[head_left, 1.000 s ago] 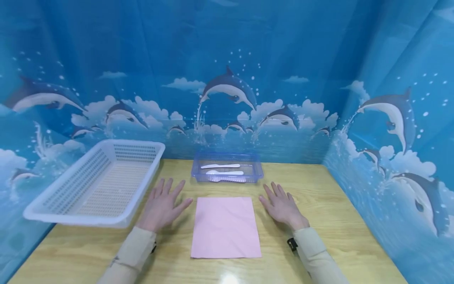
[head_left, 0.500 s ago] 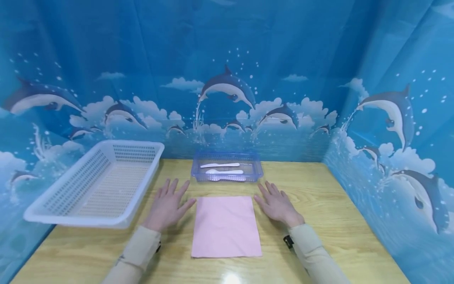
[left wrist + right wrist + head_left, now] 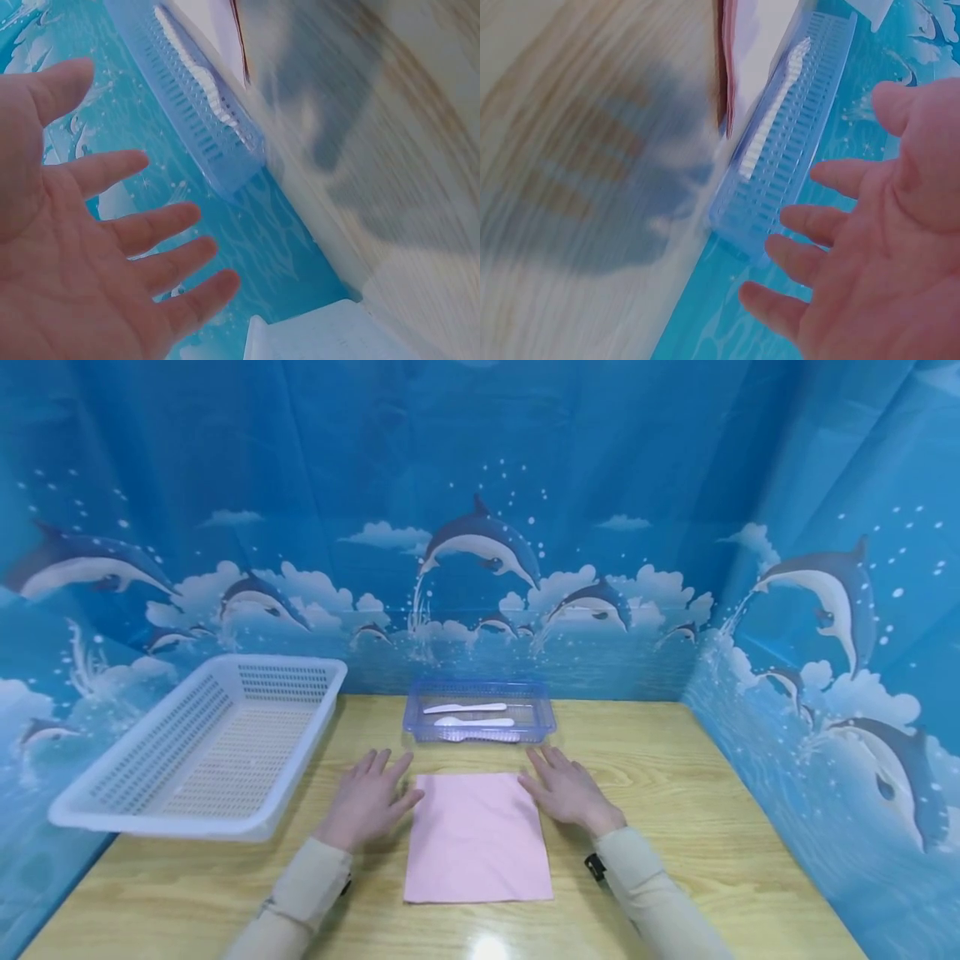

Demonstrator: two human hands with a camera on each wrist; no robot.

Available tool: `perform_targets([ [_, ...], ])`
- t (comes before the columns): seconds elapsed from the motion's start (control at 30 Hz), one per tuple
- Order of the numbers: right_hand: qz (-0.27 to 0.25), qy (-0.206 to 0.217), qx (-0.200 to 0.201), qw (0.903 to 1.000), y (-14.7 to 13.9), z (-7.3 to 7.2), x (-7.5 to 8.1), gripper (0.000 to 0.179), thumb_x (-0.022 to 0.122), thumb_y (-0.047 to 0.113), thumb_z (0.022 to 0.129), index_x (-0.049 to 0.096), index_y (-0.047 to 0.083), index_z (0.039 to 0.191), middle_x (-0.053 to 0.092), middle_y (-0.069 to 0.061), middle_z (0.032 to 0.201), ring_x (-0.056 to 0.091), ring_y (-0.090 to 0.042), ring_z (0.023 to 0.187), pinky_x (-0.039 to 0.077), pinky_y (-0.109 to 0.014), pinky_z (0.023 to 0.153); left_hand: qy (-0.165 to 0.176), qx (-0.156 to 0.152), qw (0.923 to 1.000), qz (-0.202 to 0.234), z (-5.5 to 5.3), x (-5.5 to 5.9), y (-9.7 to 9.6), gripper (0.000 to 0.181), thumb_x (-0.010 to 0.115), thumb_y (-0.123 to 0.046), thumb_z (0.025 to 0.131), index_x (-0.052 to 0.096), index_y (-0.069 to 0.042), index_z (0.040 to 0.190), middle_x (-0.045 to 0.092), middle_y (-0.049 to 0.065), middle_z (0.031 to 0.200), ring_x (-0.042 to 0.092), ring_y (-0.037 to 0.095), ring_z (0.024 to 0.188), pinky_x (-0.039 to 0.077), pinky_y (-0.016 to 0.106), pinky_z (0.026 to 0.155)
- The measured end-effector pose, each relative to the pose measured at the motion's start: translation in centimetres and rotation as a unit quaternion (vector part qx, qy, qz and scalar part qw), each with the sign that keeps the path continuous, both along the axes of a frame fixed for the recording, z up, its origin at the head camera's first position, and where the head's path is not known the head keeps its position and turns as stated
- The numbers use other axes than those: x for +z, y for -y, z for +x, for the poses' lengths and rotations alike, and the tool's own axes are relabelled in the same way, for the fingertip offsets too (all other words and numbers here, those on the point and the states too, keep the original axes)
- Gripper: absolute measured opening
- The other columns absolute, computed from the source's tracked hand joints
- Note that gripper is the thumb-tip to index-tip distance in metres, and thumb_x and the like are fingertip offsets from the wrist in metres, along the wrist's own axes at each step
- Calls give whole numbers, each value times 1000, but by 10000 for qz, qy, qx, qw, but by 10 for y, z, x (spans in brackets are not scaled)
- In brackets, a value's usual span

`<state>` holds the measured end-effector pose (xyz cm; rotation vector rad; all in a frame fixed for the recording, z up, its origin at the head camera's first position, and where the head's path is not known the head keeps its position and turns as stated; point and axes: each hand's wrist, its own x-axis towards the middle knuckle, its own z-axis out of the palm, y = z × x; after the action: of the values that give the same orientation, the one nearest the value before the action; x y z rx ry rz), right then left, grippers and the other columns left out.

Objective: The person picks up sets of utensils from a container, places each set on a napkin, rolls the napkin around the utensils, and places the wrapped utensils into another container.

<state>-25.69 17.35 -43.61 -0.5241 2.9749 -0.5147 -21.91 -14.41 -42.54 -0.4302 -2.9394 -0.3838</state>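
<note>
A square pink napkin [image 3: 477,843] lies flat on the table between the two hands. My left hand [image 3: 367,802] hovers with spread fingers by the napkin's upper left corner; in the left wrist view its palm [image 3: 82,262] holds nothing. On the other side, my right hand [image 3: 572,793] has its fingers extended, the tips over the napkin's upper right corner in the head view. Its bare palm [image 3: 885,225] shows in the right wrist view. Behind the napkin stands a blue see-through basket [image 3: 545,714] with a white plastic knife [image 3: 465,708] and a white spoon [image 3: 474,723] in it.
To the left, a large white perforated basket [image 3: 300,760] stands on the wood-grain table [image 3: 675,827]. A blue curtain [image 3: 645,460] printed with dolphins encloses the back and sides.
Both hands have moved inward toward the napkin, the left one rightward and the right one leftward. The napkin and the baskets stay in place.
</note>
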Motion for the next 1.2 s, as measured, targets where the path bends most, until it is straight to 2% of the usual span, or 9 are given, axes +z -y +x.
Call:
perform_targets([
  [0.2,-49,98,287,9995,9,0,-3,59,41,42,103,37,7,150,27,-22,158,28,-39,146,26,-55,118,-39,-311,9995,-21,2,-6,-10,55,66,-42,91,59,-5,131,55,29,134,51,48,124,44,64,100],
  [0.43,-38,131,483,9987,15,-1,-7,52,45,39,103,51,5,141,43,-19,151,38,-36,141,31,-52,117,269,-669,9971,252,4,-7,-20,47,72,-34,87,65,-3,122,63,24,123,61,40,111,51,55,95],
  [0.53,-131,-22,706,9974,17,-2,-8,41,51,32,101,62,3,129,54,-21,140,49,-37,132,39,-53,112,488,-900,9941,371,5,-8,-23,44,74,-30,86,66,-3,119,66,19,115,64,33,102,55,49,89],
  [0.6,-123,-142,898,9958,17,-3,-10,30,55,27,100,68,2,111,64,-19,126,59,-35,118,47,-51,103,611,-1114,9912,368,6,-10,-25,40,75,-29,85,68,-4,116,68,15,109,65,28,95,56,44,85],
  [0.7,-51,-357,1124,9930,17,-4,-13,16,62,20,95,66,7,86,68,-12,105,64,-27,96,53,-45,89,800,-1396,9865,310,8,-14,-28,36,77,-28,82,69,-5,109,67,9,97,62,18,82,56,35,75],
  [0.77,5,-417,1179,9921,17,-5,-14,15,66,17,92,62,10,80,68,-9,99,63,-23,89,54,-42,84,915,-1473,9846,212,9,-16,-30,32,79,-29,80,70,-6,101,63,3,88,56,13,73,52,29,67],
  [0.87,60,-443,1170,9921,17,-6,-16,7,70,13,87,66,8,88,68,-12,106,64,-27,95,54,-44,88,1085,-1409,9840,125,13,-18,-32,30,83,-30,73,69,-9,89,55,-1,80,48,11,68,46,24,60],
  [0.97,88,-397,1118,9929,17,-5,-15,22,73,12,85,69,3,104,66,-18,116,63,-33,106,52,-48,96,1103,-1285,9855,58,17,-18,-35,36,88,-33,65,65,-11,82,51,-1,79,46,12,68,44,25,59],
  [1.2,135,-312,885,9955,18,-5,-17,32,73,15,86,68,1,115,63,-19,124,61,-35,113,49,-49,101,996,-1142,9883,-179,27,-14,-40,52,91,-35,58,67,-7,94,54,4,86,50,16,73,50,33,63],
])
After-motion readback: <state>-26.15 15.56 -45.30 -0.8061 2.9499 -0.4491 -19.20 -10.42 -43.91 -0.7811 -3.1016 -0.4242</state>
